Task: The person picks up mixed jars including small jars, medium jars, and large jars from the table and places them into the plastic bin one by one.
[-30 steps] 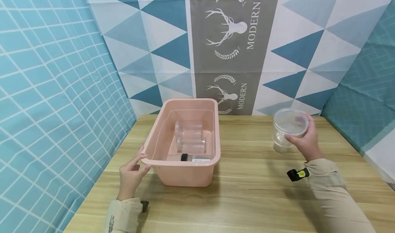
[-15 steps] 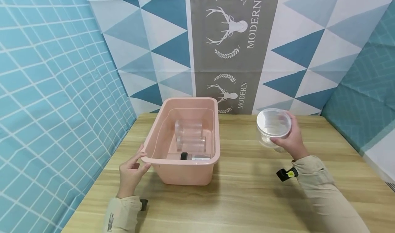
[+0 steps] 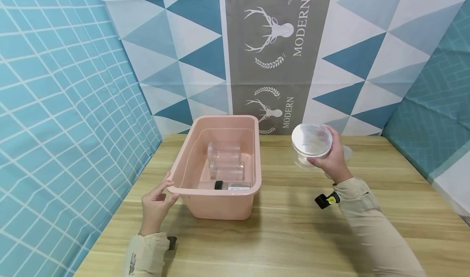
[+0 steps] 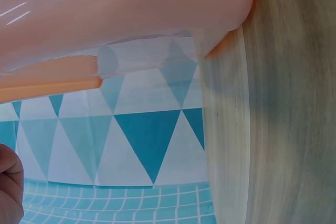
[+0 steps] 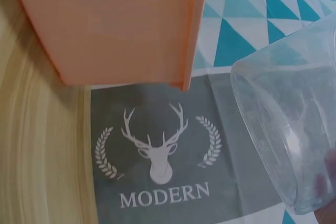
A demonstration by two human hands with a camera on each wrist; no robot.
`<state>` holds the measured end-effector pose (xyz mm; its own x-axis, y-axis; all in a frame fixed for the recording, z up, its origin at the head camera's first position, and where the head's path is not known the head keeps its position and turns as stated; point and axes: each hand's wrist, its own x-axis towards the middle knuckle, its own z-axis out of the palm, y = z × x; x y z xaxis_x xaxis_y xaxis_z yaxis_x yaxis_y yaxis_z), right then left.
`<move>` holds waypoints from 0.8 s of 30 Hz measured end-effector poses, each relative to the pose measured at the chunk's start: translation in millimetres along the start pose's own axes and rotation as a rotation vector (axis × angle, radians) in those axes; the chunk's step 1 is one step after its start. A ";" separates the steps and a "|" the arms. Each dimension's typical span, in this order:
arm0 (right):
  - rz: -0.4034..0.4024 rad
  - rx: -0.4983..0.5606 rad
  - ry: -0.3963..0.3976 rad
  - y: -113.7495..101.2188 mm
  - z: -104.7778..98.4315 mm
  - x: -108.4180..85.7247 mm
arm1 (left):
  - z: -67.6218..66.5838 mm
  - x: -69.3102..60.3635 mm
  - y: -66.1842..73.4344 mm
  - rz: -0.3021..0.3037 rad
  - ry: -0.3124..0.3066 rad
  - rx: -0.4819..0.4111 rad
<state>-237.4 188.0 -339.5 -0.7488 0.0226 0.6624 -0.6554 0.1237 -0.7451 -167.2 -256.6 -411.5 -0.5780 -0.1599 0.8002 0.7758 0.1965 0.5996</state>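
In the head view, my right hand point(image 3: 332, 156) grips a clear plastic jar point(image 3: 312, 140) with a round lid, raised above the table and tilted. The right wrist view shows the clear wall of the jar point(image 5: 283, 114) and a bit of fingers point(image 5: 328, 174) at the edge. A pink plastic bin point(image 3: 224, 205) stands left of the jar, apart from it. My left hand point(image 3: 157, 207) holds the bin's near left corner, thumb and fingers at the rim. Inside the bin lie clear jars point(image 3: 224, 151) on their sides and a black-capped container point(image 3: 235, 186).
Another clear round item point(image 3: 347, 151) shows partly behind my right hand. The wooden table point(image 3: 293, 244) meets a patterned cloth backdrop point(image 3: 271, 65) at the back. Blue checked cloth point(image 3: 66, 126) hangs on the left, a teal one point(image 3: 429, 105) on the right.
My right hand has carried the clear jar leftward toward the bin and tipped its lid more to the front. My left hand and the bin have stayed put.
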 end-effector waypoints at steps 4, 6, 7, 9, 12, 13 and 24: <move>0.017 0.014 -0.022 -1.3 12.3 5.8 | -1.2 0.0 1.4 0.002 0.004 -0.002; 0.019 0.005 -0.040 -1.0 16.5 7.4 | -2.7 -1.1 -2.0 -0.007 0.005 0.007; 0.019 0.007 -0.049 -0.6 18.0 8.1 | -2.6 -1.3 -2.3 -0.017 0.004 0.010; 0.016 0.006 -0.066 -0.2 20.2 9.1 | -2.4 -1.8 -3.1 -0.038 0.003 0.024; 0.015 -0.006 -0.083 -0.1 20.5 10.7 | -0.2 -2.0 -3.4 -0.055 0.001 0.037; 0.016 -0.007 -0.089 -0.2 20.8 11.3 | 0.1 -2.1 -3.4 -0.050 0.000 0.043; 0.044 -0.022 -0.216 -9.9 35.6 36.9 | -2.6 -2.1 -7.7 0.002 -0.015 0.020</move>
<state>-262.1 152.3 -310.5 -0.7822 -0.1841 0.5952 -0.6208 0.1494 -0.7696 -171.3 -260.2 -417.8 -0.5803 -0.1449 0.8014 0.7718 0.2163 0.5979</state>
